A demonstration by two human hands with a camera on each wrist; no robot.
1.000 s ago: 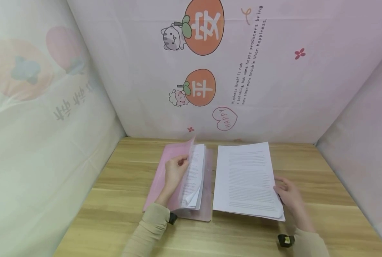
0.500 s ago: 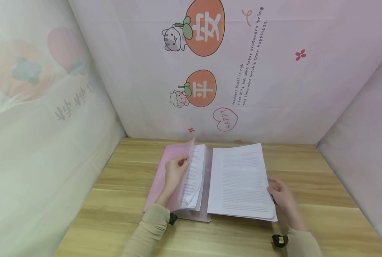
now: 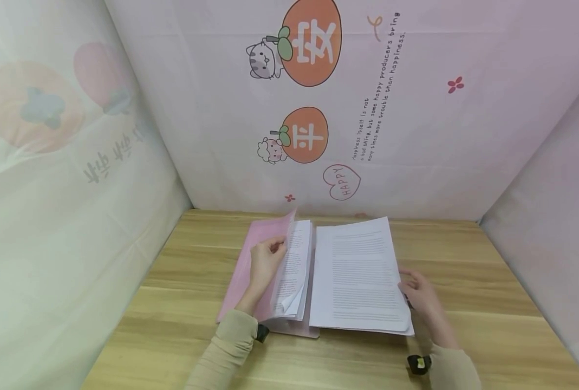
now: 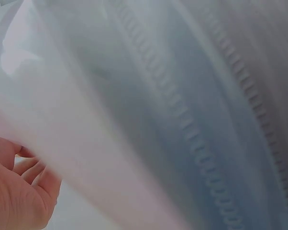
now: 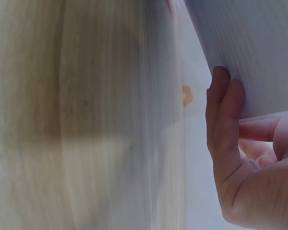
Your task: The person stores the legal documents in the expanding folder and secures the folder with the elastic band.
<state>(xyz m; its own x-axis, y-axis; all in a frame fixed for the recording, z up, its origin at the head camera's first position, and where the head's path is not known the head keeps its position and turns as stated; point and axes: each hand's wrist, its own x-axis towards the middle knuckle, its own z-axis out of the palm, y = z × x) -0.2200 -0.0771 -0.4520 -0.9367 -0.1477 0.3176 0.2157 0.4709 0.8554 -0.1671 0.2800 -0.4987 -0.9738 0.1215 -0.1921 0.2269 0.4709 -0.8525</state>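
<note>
In the head view a pink folder (image 3: pixel 250 260) lies on the table, its cover lifted partway. My left hand (image 3: pixel 265 264) pinches the free edge of that cover; in the left wrist view the translucent cover (image 4: pixel 86 143) slants past the fingers. Inside the folder sits a wad of printed pages (image 3: pixel 293 265) with a curled lower corner. To the right, my right hand (image 3: pixel 420 292) grips the right edge of a stack of printed sheets (image 3: pixel 357 276). Seen from the right wrist, several fingers (image 5: pixel 227 110) support the underside of the sheets, held above the table. The stack's left edge overlaps the folder's right side.
The wooden table (image 3: pixel 474 292) extends right and left of the papers. A patterned cloth wall (image 3: pixel 416 162) stands along its back edge, with cloth walls at both sides too. Black straps sit at both wrists.
My right hand has moved left with the stack of sheets, bringing it over the folder's right side. The left hand keeps the cover raised in the same place.
</note>
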